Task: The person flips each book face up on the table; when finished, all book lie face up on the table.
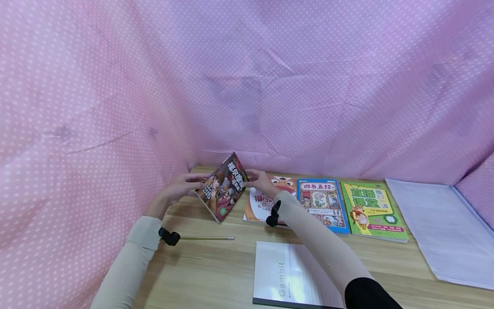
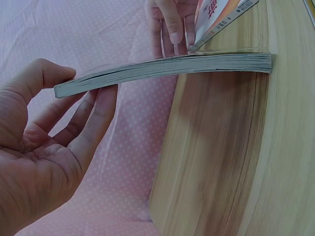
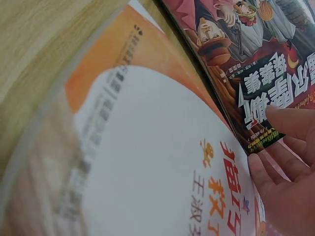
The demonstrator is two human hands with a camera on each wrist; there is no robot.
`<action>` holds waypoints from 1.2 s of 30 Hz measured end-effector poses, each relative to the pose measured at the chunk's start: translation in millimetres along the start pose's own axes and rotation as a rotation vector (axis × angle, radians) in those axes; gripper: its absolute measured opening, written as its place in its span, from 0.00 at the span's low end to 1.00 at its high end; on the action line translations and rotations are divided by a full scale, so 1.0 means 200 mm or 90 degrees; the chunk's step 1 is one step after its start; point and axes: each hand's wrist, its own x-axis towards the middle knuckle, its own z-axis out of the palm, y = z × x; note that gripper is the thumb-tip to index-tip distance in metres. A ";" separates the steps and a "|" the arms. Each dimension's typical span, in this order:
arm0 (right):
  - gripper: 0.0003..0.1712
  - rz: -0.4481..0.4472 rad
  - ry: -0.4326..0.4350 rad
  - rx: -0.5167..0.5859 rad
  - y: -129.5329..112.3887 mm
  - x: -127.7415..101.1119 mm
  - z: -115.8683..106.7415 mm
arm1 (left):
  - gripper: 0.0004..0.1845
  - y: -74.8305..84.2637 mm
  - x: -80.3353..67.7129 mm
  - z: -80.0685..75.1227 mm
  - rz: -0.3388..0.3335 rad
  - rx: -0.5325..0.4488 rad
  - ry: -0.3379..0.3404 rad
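A comic book [image 1: 224, 189] with a dark illustrated cover stands tilted on its lower edge at the back left of the wooden table [image 1: 216, 266]. My left hand [image 1: 191, 183] pinches its left edge, thumb on the cover and fingers behind; in the left wrist view the hand [image 2: 74, 98] holds the book [image 2: 172, 66] edge-on. My right hand [image 1: 252, 179] pinches the book's upper right corner. The right wrist view shows this hand [image 3: 280, 142] at the corner of the comic book [image 3: 256, 54], over an orange-and-white book [image 3: 162, 162].
The orange-and-white book [image 1: 266, 201], a blue book [image 1: 322, 204] and a green book [image 1: 372, 210] lie in a row. A Gambit notebook [image 1: 289, 274] lies near me, a pencil [image 1: 206, 237] to its left, white sheets [image 1: 444, 227] at the right. Pink dotted cloth [image 1: 247, 86] encloses the table.
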 end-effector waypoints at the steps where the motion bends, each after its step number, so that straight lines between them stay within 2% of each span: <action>1: 0.34 -0.001 0.001 -0.002 0.00 0.00 0.00 | 0.29 0.00 0.00 0.00 0.000 0.003 0.003; 7: 0.33 -0.008 0.000 -0.018 0.02 0.01 0.02 | 0.29 -0.01 -0.02 -0.01 -0.010 0.005 0.025; 19: 0.33 -0.041 -0.025 -0.023 0.05 0.02 0.02 | 0.32 -0.06 -0.03 -0.05 0.005 -0.010 -0.009; 30: 0.34 -0.054 -0.044 -0.051 0.05 0.01 0.01 | 0.38 -0.09 -0.03 -0.05 0.002 0.022 -0.002; 36: 0.34 -0.054 -0.051 -0.055 0.05 0.00 0.02 | 0.40 -0.10 -0.05 -0.05 0.018 0.039 -0.022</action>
